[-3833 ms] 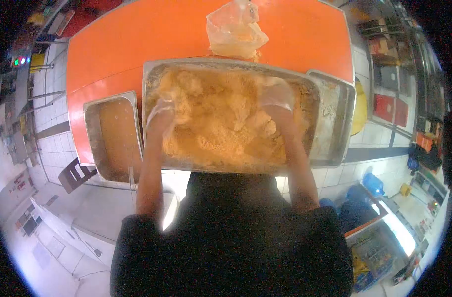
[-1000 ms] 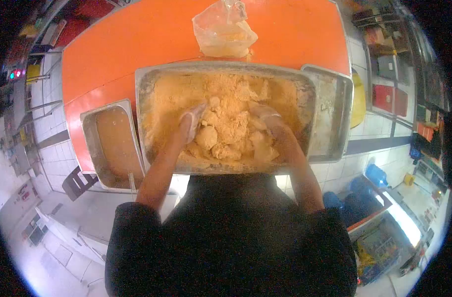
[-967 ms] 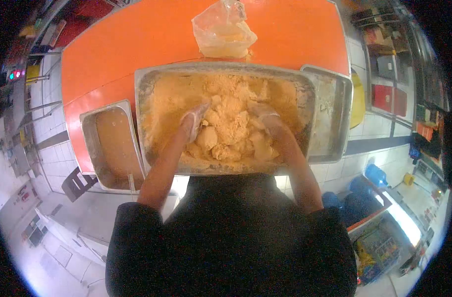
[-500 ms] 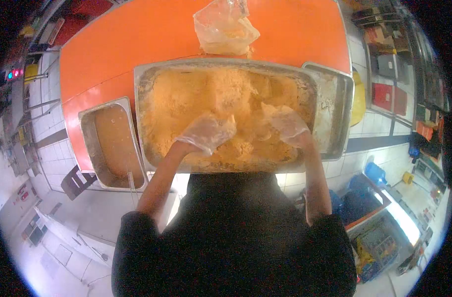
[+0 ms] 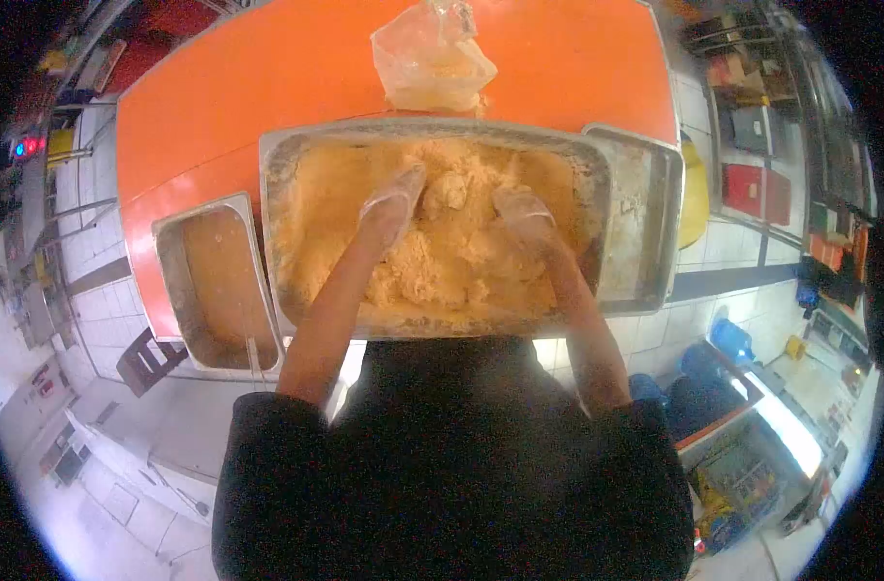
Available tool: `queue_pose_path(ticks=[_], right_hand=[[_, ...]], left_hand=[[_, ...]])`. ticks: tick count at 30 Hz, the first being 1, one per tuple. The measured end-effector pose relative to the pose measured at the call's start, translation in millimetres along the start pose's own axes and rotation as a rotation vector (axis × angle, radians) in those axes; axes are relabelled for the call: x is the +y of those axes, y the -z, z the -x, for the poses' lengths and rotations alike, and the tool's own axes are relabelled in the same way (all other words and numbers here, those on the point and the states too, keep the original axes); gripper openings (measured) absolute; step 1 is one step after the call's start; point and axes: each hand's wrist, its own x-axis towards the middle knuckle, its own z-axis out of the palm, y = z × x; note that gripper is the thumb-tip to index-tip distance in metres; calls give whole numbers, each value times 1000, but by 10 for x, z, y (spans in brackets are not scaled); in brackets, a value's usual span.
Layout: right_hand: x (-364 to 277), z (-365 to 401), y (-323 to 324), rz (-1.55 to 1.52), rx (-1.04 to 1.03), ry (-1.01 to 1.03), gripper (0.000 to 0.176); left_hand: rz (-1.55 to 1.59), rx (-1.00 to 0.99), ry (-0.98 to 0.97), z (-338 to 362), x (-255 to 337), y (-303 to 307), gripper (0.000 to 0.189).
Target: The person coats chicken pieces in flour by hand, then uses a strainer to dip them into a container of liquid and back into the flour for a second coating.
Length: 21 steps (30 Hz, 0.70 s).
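Observation:
A large metal pan (image 5: 267, 208) in front of me holds loose, orange-tinted breading flour (image 5: 335, 184). Both my hands wear clear plastic gloves dusted with it. My left hand (image 5: 391, 211) reaches into the flour left of the middle, fingers stretched forward. On the other side, my right hand (image 5: 525, 205) is low in the flour, its fingers stretched and partly covered. Between them lies a lumpy coated piece (image 5: 449, 191), whose kind I cannot make out; neither hand is visibly closed on it. Heaped, crumbly flour sits nearer to me.
A smaller metal pan (image 5: 175, 261) of brownish liquid stands at the left, with a thin handle sticking out. Another metal tray (image 5: 640, 213) sits against the right side. Behind the large pan, a clear plastic bag (image 5: 432, 68) rests on the orange table (image 5: 238, 87).
Both hands have moved forward, deeper into the pan, and lowered into the flour. The flour heap near the far middle has been disturbed, and a coated lump now shows between the hands.

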Motion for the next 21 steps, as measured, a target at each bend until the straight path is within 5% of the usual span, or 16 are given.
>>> queue_pose_path(ticks=[2,3,4,5,6,7,8,9,11,13,14,18,20,21], right_hand=[[-76,169,151,-26,-16,7,23],[-38,304,221,38,142,225,24],[-98,439,312,98,293,440,27],[-158,508,405,97,290,436,27],[-319,528,620,200,-51,295,27],[-447,565,782,298,-390,149,27],[-484,671,897,299,-388,152,27],[-474,825,1006,219,-344,128,26],[-490,917,1052,134,-298,106,24],[-533,935,1035,304,-501,-329,25],[-432,1026,912,303,-499,-331,25],[-125,1429,159,217,-54,-123,31],[-94,1394,37,111,87,-74,33],[-138,1275,31,255,-168,-161,32]], left_hand=[[322,-74,73,-20,-208,-157,52],[321,-81,72,47,-145,-168,52],[133,-143,-44,210,-38,-159,48],[-56,-202,-165,343,55,-149,44],[-55,-204,-164,437,98,-152,44],[-583,-309,-438,525,129,-154,39],[-1119,-400,-706,595,132,-152,34],[-1119,-398,-702,666,29,-124,34],[-98,-492,-517,795,-274,58,27],[-607,150,-1141,932,-365,299,23],[-608,148,-1143,939,-448,399,23],[-1036,-14,31,892,-869,625,28],[-1006,29,-121,788,-893,556,31],[-973,66,-273,725,-899,540,35]])
